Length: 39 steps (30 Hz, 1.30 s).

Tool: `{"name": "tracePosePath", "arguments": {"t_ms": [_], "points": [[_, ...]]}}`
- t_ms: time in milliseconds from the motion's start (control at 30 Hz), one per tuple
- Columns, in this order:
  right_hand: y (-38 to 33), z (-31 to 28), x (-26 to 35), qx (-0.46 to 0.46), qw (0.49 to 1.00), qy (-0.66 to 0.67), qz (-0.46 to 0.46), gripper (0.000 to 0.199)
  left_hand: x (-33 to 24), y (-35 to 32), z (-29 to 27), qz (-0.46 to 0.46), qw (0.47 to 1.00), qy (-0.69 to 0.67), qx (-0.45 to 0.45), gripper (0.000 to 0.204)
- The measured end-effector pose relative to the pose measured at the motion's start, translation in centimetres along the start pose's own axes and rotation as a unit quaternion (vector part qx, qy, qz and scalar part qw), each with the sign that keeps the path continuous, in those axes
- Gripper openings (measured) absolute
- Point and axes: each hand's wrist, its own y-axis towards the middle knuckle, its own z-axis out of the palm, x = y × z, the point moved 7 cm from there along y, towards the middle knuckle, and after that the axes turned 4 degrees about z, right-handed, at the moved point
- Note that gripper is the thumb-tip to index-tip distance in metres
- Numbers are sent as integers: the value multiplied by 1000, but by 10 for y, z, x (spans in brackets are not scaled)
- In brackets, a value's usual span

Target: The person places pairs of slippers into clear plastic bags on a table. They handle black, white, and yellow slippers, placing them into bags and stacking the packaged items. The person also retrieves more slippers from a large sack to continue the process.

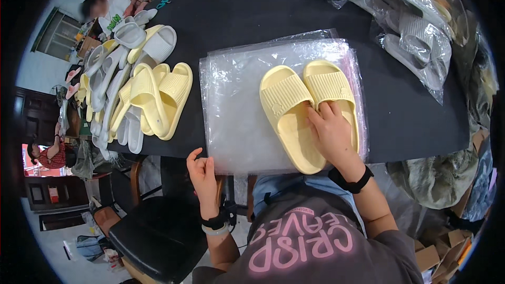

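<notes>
Slippers point(294, 131), one yellow pair, lie unbagged on stacked clear bags point(236, 110) on the bench point(247, 13). Apparently done: bagged slippers point(415, 47), far right. Outstanding: this pair and a loose pile point(139, 92), left. Left hand point(202, 172) empty, grip slack; right hand point(332, 132) at a strap point(331, 85), fingertips hidden, grip indeterminate.

Right hand point(332, 132) pinching yellow slippers point(284, 95) by inner sides, on clear plastic bags point(235, 113). Left hand point(201, 172) half-curled at bags' near-left corner. Slipper pile point(149, 90) left, wrapped slippers point(415, 42) right.
</notes>
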Motion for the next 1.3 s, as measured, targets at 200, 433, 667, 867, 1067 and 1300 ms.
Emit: {"name": "tracePosePath", "arguments": {"t_ms": [200, 433, 667, 867, 1067, 1300], "points": [[-1, 1, 0, 9, 1000, -1, -2, 31, 9, 17, 7, 35, 935, 322, 147, 41], [2, -2, 4, 32, 999, -26, 0, 34, -73, 7, 93, 316, 849, 382, 182, 51], [24, -65, 35, 41, 999, -32, 5, 36, -38, 7, 125, 292, 837, 428, 175, 59], [48, -20, 56, 30, 999, -31, -20, 38, -30, 9, 131, 296, 798, 490, 190, 64], [49, 43, 42, 63, 998, -7, 14, 41, -29, 13, 122, 296, 837, 425, 174, 60], [1, -27, -4, 27, 984, 177, 3, 49, -83, 5, 104, 300, 903, 255, 169, 47]]}}
